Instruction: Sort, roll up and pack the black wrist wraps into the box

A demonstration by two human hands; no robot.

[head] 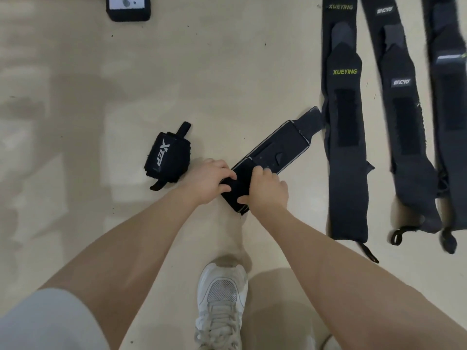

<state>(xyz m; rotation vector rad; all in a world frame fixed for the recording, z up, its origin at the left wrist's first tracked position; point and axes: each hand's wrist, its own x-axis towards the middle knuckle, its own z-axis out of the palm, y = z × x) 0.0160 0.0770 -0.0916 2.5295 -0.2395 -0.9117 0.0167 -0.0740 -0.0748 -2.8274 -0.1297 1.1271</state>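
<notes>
On the pale floor [75, 97] in front of my white shoe [221, 299], both my hands work on one black wrist wrap [275, 150]. My left hand [211, 180] curls its fingers over the near, rolled-up end, and my right hand [265, 190] pinches the same roll from the other side, so each grip is closed around that wrap. The rest of it lies flat, stretching away to the upper right, its far tip just beside a long wrap [345, 147] marked XUEYING. Left of my hands sits a finished rolled wrap [165, 156], apart from them. To the right, more wraps lie stretched out side by side, one with a grey label [404, 137] and another [452, 122] at the frame edge. A dark flat thing [129, 7] lies at the top edge; I cannot tell what it is.
</notes>
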